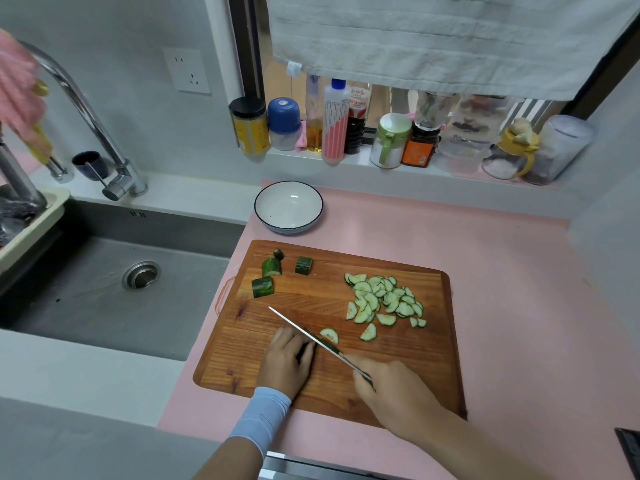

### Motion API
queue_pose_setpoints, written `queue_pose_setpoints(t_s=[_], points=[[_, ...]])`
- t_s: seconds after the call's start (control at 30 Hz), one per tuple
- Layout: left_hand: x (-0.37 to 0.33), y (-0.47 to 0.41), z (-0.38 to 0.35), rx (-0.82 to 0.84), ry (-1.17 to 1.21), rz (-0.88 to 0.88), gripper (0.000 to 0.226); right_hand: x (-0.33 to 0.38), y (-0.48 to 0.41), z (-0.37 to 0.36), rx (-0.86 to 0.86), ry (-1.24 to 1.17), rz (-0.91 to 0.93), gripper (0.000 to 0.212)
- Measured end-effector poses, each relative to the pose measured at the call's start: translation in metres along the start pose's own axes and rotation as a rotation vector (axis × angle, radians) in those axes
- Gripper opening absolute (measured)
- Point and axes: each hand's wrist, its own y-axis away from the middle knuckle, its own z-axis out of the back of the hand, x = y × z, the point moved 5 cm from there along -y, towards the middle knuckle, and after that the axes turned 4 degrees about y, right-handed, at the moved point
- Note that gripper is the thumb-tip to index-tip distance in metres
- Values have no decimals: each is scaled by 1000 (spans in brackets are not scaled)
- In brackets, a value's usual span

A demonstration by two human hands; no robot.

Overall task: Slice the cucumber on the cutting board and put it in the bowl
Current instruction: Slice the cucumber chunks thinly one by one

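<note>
A wooden cutting board (pixel 311 382) lies on the pink counter. My left hand (pixel 285 362) holds a cucumber piece (pixel 309 348) down near the board's front, fingers curled over it. My right hand (pixel 394 393) grips a knife (pixel 311 336) whose blade runs diagonally against that piece. One fresh slice (pixel 329 335) lies beside the blade. A pile of half-moon slices (pixel 382 301) sits on the board's right. Three uncut chunks (pixel 263 286) and a stem end rest at the board's far left. The white bowl (pixel 313 216) with a dark rim stands behind the board, nothing in it.
A steel sink (pixel 114 282) with a tap (pixel 93 133) lies to the left of the board. Jars and bottles (pixel 334 123) line the window sill behind the bowl. A grey towel (pixel 450 39) hangs above them. A drying rack (pixel 31 216) sits at the sink's left.
</note>
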Motion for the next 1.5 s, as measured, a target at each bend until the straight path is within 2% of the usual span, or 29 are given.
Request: queue_pose_setpoints(t_s=[0.23,0.53,0.63,0.83,0.97,1.1,1.5], points=[[0,1,0,-3,-2,6,18,-5,-2,-7,14,-16,-13,43],[-1,-1,1,3,-2,5,13,16,-46,-14,47,-60,-41,21],[0,1,0,7,-8,22,14,21,-57,-14,55,-27,-59,24],[-2,1,1,17,-12,22,16,22,-52,-16,17,23,-51,14],[-2,2,2,11,-13,34,17,26,-37,-15,-58,90,-26,33],[-3,1,3,5,1,39,18,24,-19,-10,-79,81,1,42],[-1,2,2,19,-7,48,15,-1,-4,-6,14,-37,-19,35]])
